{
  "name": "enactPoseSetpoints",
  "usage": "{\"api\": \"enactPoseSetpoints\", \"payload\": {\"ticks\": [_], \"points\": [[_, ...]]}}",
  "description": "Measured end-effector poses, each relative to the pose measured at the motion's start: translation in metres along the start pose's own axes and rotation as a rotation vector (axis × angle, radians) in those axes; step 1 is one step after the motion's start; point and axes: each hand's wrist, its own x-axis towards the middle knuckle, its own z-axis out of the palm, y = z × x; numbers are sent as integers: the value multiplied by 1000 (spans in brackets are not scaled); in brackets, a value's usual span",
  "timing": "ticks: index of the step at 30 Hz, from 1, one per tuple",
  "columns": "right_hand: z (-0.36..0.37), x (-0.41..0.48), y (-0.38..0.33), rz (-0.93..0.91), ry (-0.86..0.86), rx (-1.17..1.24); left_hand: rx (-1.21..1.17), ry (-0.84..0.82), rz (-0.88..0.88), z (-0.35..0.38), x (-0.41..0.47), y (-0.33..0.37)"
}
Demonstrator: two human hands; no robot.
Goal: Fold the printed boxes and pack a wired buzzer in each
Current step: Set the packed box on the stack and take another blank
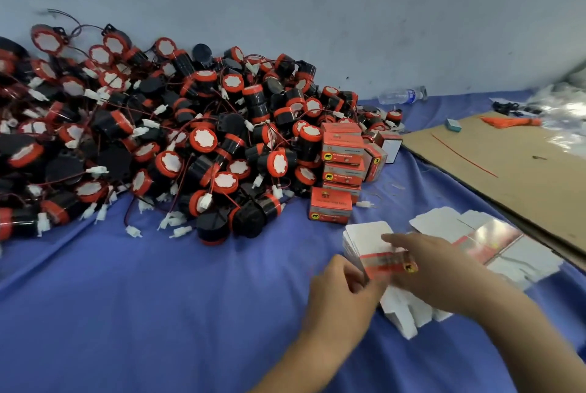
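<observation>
The table cover [158,297] is blue cloth, matt and creased. The buzzers [203,139] are black plastic with glossy orange-red rims and flat white paper-like faces; their connectors [133,231] are white plastic. The flat box blanks [367,237] are thin card, matt white on one side and glossy print on the other, like the folded boxes [342,151]. The cardboard sheet [507,170] is matt brown; the bottle [401,96] is clear plastic, the film bags [564,107] crinkled and shiny

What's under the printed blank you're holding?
Under the printed blank, a stack of white blanks on the blue cloth. The left hand and right hand cover the stack's near part; what lies there is hidden.
</observation>
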Motion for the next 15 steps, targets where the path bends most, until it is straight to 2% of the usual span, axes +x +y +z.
{"api": "enactPoseSetpoints", "payload": {"ticks": [3,7,11,15], "points": [[2,-8,3,-53,-13,46,-60,-18,-98,11,-20,4],[-4,-20,4,-98,-104,42,-264,17,-228,11,-29,16],[-16,-31,2,-107,-67,66,-543,45,-232,2,-44,25],[-27,-54,-8,-144,5,217,-586,49,-126,-19,-66,29]]}}
